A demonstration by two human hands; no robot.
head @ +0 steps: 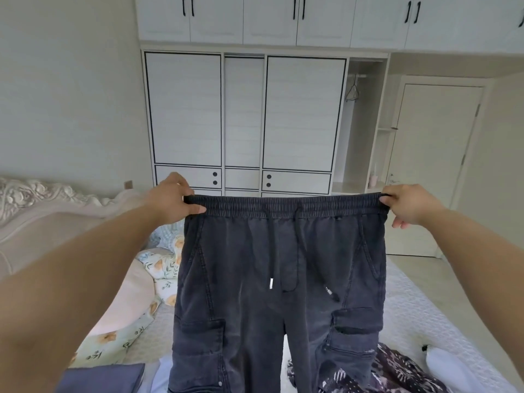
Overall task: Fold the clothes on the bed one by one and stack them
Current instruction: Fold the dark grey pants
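Soft, even daylight fills the room, bright without glare; shadows are faint. The wide lens bends the cupboards [272,21] at the top edge, and detail is slightly soft throughout.

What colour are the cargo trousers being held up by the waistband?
Washed-out charcoal grey cargo trousers, plain, with a black drawstring; seen in the head view.

Quilted bed [419,316] under floral pillows [161,262], folded blue cloth [105,377], patterned garment [397,373]
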